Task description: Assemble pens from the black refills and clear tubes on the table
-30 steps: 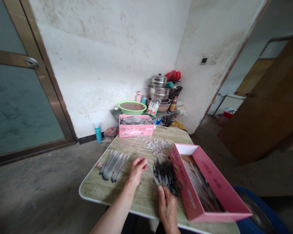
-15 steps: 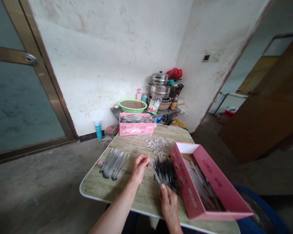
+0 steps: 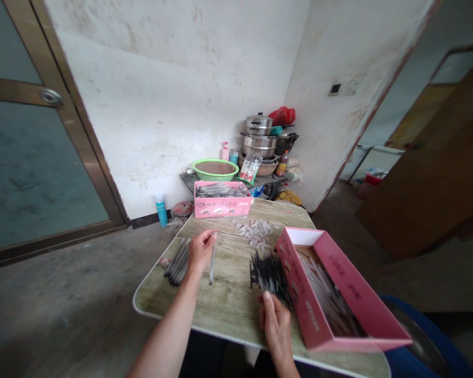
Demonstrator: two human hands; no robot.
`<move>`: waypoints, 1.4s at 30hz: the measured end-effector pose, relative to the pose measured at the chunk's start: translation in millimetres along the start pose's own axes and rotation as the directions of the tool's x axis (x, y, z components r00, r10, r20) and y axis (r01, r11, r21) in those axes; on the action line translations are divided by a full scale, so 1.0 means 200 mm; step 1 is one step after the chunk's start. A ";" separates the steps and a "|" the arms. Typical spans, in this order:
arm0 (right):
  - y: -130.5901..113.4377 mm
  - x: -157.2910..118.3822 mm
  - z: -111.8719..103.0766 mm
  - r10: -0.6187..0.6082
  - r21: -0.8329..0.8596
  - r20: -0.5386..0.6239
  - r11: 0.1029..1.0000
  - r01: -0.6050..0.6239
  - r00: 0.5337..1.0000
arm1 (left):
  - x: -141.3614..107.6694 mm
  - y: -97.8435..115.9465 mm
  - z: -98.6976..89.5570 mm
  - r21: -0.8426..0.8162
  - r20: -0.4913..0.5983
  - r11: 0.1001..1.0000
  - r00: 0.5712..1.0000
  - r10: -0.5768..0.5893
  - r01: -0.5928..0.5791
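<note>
Left hand (image 3: 201, 251) — fingers pinching a slim, translucent grey plastic tube (image 3: 212, 262) by its upper end, above the wood-patterned surface (image 3: 224, 294); right hand (image 3: 275, 320) beside the black thin sticks (image 3: 268, 273) — its grip I cannot tell.

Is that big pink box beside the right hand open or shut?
Open: the pink box has no lid over it, and its white inner wall and the pale sticks inside show from above.
</note>
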State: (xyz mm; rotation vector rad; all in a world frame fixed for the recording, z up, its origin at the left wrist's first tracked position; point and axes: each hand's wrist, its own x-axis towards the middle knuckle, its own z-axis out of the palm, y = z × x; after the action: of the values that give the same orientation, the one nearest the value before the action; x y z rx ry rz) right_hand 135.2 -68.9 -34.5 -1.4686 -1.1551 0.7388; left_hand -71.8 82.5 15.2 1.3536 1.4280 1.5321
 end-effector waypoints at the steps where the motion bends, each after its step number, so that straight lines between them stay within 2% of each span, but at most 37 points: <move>1: 0.00 0.00 0.00 0.001 0.015 -0.003 1.000 -0.001 1.000 | 0.03 0.00 -0.05 0.173 0.019 0.982 0.997 0.079 -0.081; 3: 0.01 0.00 0.01 0.004 0.034 -0.003 0.999 -0.003 1.000 | 0.06 -0.03 -0.13 0.469 0.064 0.871 0.989 0.130 -0.144; 6: 0.02 0.00 0.01 0.006 0.038 0.003 0.999 -0.006 1.000 | 0.06 -0.08 -0.17 0.705 0.119 0.692 0.988 0.099 -0.154; 10: 0.03 0.00 0.01 0.000 0.032 0.007 0.999 0.000 1.000 | 0.03 -0.13 -0.15 0.803 0.187 0.568 0.981 0.049 -0.181; 14: 0.04 0.00 0.01 0.010 0.047 0.012 0.999 -0.010 1.000 | 0.02 -0.14 -0.13 0.829 0.195 0.525 0.980 0.052 -0.192; 17: 0.04 0.00 0.01 0.010 0.052 0.010 0.999 -0.010 1.000 | 0.01 -0.12 -0.11 0.795 0.182 0.573 0.980 0.086 -0.198; 19: 0.04 0.00 0.01 0.007 0.051 0.005 0.999 -0.007 1.000 | -0.02 -0.11 -0.06 0.711 0.188 0.669 0.976 0.114 -0.215; 23: 0.05 0.00 0.01 -0.016 0.031 0.002 0.999 0.016 1.000 | -0.17 -0.09 0.15 0.367 0.309 0.905 0.946 0.101 -0.216; 26: 0.05 0.00 0.01 -0.039 0.026 0.000 0.999 0.039 0.999 | -0.32 -0.08 0.30 0.153 0.408 0.977 0.910 0.073 -0.147; 30: 0.05 0.00 0.01 -0.057 0.042 0.003 0.997 0.057 0.998 | -0.43 -0.06 0.40 0.075 0.437 0.987 0.895 0.093 -0.139; 37: 0.04 0.01 0.01 -0.051 0.028 0.009 0.998 0.051 0.999 | -0.42 -0.12 0.40 0.161 0.493 0.965 0.864 0.104 -0.209; 39: 0.00 0.00 0.00 -0.065 0.013 0.024 0.998 0.065 0.998 | -0.41 -0.13 0.39 0.161 0.493 0.966 0.864 0.098 -0.202; 42: -0.13 -0.03 -0.04 -0.132 -0.019 0.033 0.991 0.133 0.991 | -0.41 -0.13 0.39 0.183 0.487 0.963 0.869 0.087 -0.199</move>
State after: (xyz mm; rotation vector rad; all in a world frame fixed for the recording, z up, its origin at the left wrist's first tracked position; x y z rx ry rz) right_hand 132.9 -78.9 -8.2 -1.3875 -1.2752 0.6618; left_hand 19.5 34.9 -40.3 1.8597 1.2290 1.0289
